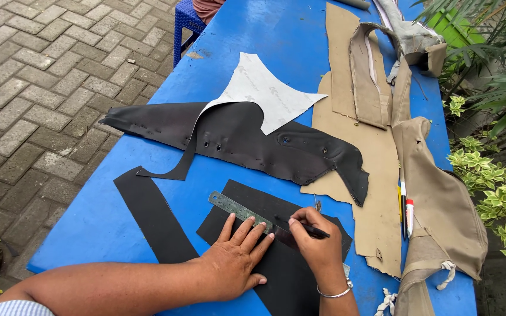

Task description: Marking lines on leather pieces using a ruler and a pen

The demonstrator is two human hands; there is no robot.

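On the blue table (300, 41) | black strip (150, 216) at 8 o'clock | left hand (232, 257) at 6, fingers spread flat, pressing metal ruler (238, 210) onto black sheet (288, 275) | right hand (317, 237) just right, fingers pinched on black pen (300, 227), tip at ruler edge | tan fabric (376, 175) at 3 | white pattern (262, 90) at 12

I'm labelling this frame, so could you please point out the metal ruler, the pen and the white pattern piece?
metal ruler (232, 206), head view, bare upper half.
pen (317, 233), head view, tip end.
white pattern piece (265, 89), head view, middle.
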